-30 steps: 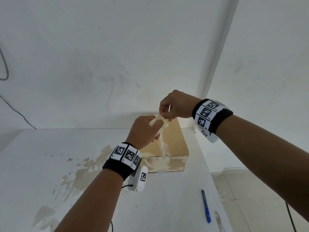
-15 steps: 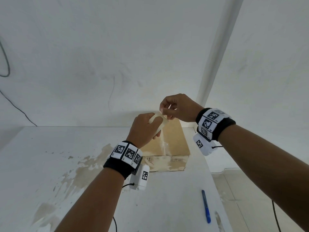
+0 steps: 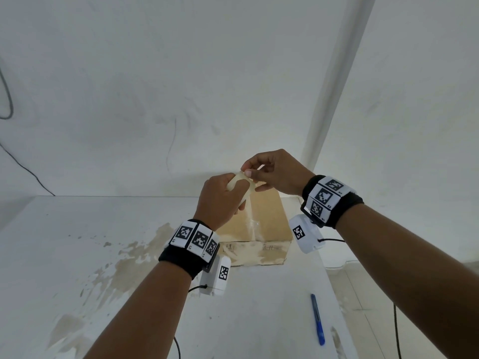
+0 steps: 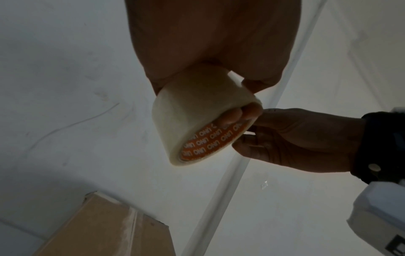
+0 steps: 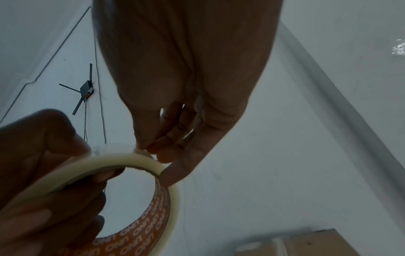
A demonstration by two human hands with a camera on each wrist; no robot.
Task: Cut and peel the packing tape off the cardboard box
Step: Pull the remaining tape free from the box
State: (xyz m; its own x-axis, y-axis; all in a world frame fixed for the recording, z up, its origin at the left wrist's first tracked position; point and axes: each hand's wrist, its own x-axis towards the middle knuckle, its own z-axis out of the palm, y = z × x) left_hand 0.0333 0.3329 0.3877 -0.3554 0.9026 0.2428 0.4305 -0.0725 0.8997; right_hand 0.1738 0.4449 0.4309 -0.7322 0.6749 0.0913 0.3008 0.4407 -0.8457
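Note:
A cream roll of packing tape [image 3: 239,183] with an orange printed core [image 4: 210,138] is held up above the cardboard box [image 3: 270,216]. My left hand [image 3: 228,198] grips the roll, with fingers through its core [image 5: 140,160]. My right hand [image 3: 250,172] pinches at the roll's outer rim with thumb and fingertips [image 5: 153,152]. The box stands on the white table [image 3: 77,255] by the wall, and a clear tape strip [image 3: 252,225] runs along its top seam. In both wrist views only the box's top [image 4: 105,230] [image 5: 320,242] shows, far below the hands.
A blue pen-shaped cutter [image 3: 317,320] lies on the table near its right edge, in front of the box. Brown stains [image 3: 129,265] mark the table left of the box. A white pipe [image 3: 334,81] runs up the wall corner. Tiled floor lies beyond the right edge.
My right hand has sunk a little onto the roll and its wrist has turned, so the wrist camera now hangs below it. The left hand and roll have stayed almost still.

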